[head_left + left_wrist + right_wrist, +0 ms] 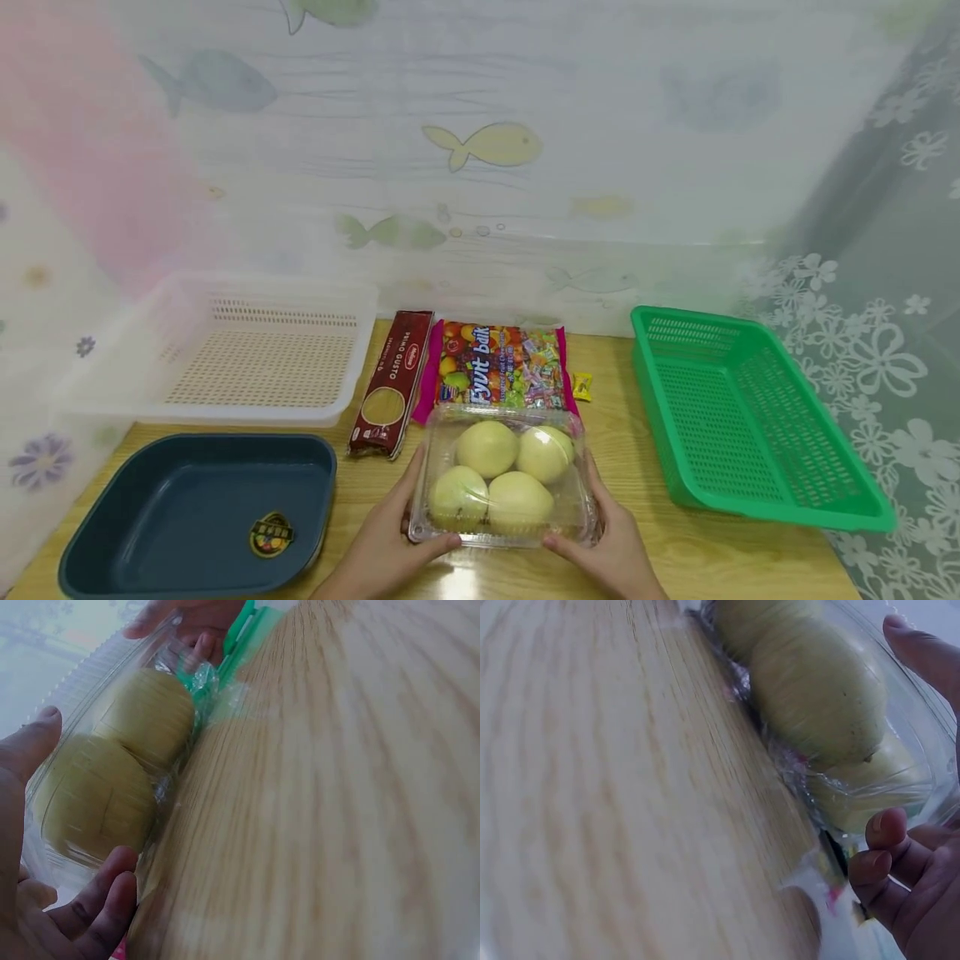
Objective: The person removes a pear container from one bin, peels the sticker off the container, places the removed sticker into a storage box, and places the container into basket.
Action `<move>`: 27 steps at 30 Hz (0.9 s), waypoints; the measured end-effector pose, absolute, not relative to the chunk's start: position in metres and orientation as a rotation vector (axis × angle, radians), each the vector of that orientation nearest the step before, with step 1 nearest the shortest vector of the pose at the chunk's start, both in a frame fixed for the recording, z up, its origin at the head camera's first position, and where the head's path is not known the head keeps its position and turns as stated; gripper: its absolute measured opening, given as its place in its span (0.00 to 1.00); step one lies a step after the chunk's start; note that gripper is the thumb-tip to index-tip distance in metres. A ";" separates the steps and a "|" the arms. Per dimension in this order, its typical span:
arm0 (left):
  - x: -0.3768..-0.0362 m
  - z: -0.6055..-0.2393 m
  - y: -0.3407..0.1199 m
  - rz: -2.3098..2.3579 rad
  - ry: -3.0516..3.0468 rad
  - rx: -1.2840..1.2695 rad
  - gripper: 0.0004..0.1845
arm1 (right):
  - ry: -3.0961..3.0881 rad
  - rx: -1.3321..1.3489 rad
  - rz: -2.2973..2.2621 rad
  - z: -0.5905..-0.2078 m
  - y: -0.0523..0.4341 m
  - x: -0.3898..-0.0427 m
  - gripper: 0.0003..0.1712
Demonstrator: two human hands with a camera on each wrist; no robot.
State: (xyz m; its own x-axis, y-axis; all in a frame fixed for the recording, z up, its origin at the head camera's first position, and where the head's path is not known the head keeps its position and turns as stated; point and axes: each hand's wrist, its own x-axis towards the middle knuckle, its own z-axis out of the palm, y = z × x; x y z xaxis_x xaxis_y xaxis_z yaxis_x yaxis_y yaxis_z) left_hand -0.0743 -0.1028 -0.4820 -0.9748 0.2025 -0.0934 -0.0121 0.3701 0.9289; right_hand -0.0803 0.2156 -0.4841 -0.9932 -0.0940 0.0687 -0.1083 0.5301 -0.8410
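Your left hand (382, 546) and right hand (611, 550) grip the box (504, 479) from both sides, fingers curled around its near corners, thumbs on the lid. It sits on the wooden table (712, 550), near the centre. Behind it lie a candy bag (498, 367) and pasta pack (393, 383); a fish-print curtain (480, 150) hangs beyond. The box is clear plastic, holding 4 yellow-green fruits (487, 448).

Left hand (30, 847) grips a clear box (112, 750) of yellow-green fruit (142, 712) on the wooden table (337, 810).
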 end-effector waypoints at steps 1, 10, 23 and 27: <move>-0.075 -0.482 -0.102 1.661 2.436 0.173 0.67 | -2.728 0.195 1.496 -0.484 0.216 -0.081 0.72; -0.078 -0.485 -0.099 1.672 2.451 0.166 0.70 | -2.701 0.210 1.541 -0.482 0.218 -0.081 0.72; -0.079 -0.482 -0.105 1.620 2.508 0.234 0.73 | -2.697 0.203 1.518 -0.489 0.219 -0.083 0.73; -0.076 -0.483 -0.109 1.617 2.501 0.267 0.73 | -2.701 0.167 1.535 -0.488 0.216 -0.077 0.72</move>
State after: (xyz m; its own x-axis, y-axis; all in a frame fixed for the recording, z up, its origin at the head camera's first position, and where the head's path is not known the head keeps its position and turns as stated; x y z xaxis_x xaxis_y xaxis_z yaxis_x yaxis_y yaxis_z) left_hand -0.0763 -0.1086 -0.4825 -0.9727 0.2302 -0.0297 0.0674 0.4026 0.9129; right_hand -0.0774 0.2156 -0.4882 -0.9938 -0.0782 0.0795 -0.1083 0.5077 -0.8547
